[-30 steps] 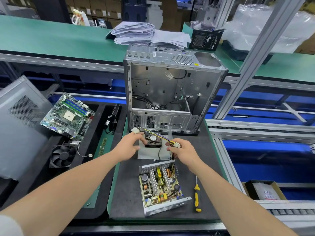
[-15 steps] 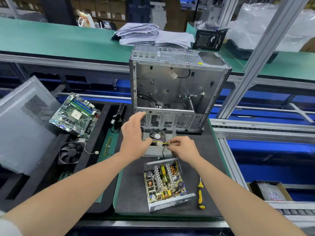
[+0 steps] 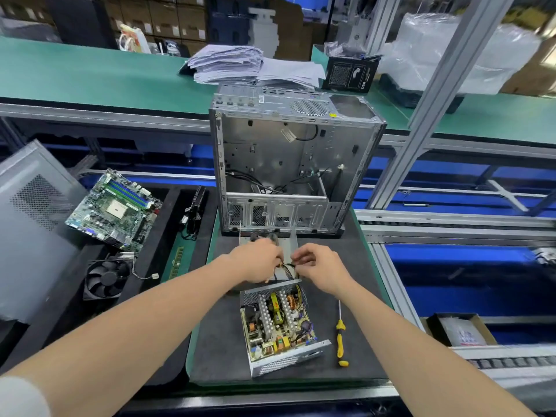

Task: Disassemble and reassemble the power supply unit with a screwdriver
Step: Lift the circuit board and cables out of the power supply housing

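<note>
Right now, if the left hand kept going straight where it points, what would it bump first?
The left hand would probably hit the wires first, then the right hand close beyond; depth is unclear.

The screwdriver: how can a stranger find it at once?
Start at the open computer case standing on the dark mat. In front of it lies the opened power supply; the screwdriver lies just right of it. Only it has a yellow handle.

The left hand [image 3: 258,261] and right hand [image 3: 320,267] pinch a bundle of wires [image 3: 288,267] just beyond the opened power supply unit [image 3: 276,326]; a yellow screwdriver [image 3: 340,335] lies beside it.
</note>
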Available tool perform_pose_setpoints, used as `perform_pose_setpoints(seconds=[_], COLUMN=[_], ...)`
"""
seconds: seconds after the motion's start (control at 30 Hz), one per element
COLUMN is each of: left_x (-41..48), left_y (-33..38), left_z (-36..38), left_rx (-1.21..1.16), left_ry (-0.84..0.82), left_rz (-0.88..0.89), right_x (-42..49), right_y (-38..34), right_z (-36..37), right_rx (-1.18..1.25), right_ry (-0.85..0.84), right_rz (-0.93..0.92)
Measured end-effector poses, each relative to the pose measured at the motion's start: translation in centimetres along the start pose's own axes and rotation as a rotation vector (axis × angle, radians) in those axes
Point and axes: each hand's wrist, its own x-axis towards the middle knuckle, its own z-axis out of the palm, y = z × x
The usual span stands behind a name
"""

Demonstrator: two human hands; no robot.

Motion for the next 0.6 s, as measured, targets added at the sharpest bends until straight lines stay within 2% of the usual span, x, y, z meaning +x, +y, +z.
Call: perform_pose_setpoints(seconds=[0.13,0.27,0.33,0.4,0.5,0.6], left_x=[-0.3,-1.1,-1.6,-2.0,-2.9,-3.8], left_y=[-0.8,-1.5,-2.0,-2.5,-3.5,-4.5], left_z=[0.3,1.4,1.7,2.1,2.8,3.1], left_rx=[-0.078,-0.131,-0.172,-0.214,-0.291,-0.462], left_ry=[-0.058,-0.086,-0.09,-0.086,-0.069,-0.126], left_rz=[-0.01,-0.057,-0.066,-0.05,-0.03,-0.064], right_x=[-0.7,-1.0,-1.3,-1.6,-1.8,-1.7], right_y=[0.0,-0.4,-0.7,-0.9,-1.0,-1.2], right_z=[-0.4,-0.2,0.2,1.0,2.2,3.2], right_rx=[-0.177,-0.224,-0.137,0.022,0.167,0.214], right_ry=[0.001,-0.11,-0.207,-0.22,-0.115,-0.037], right_rz=[-0.044,0.105,0.191,0.235,0.254,0.279])
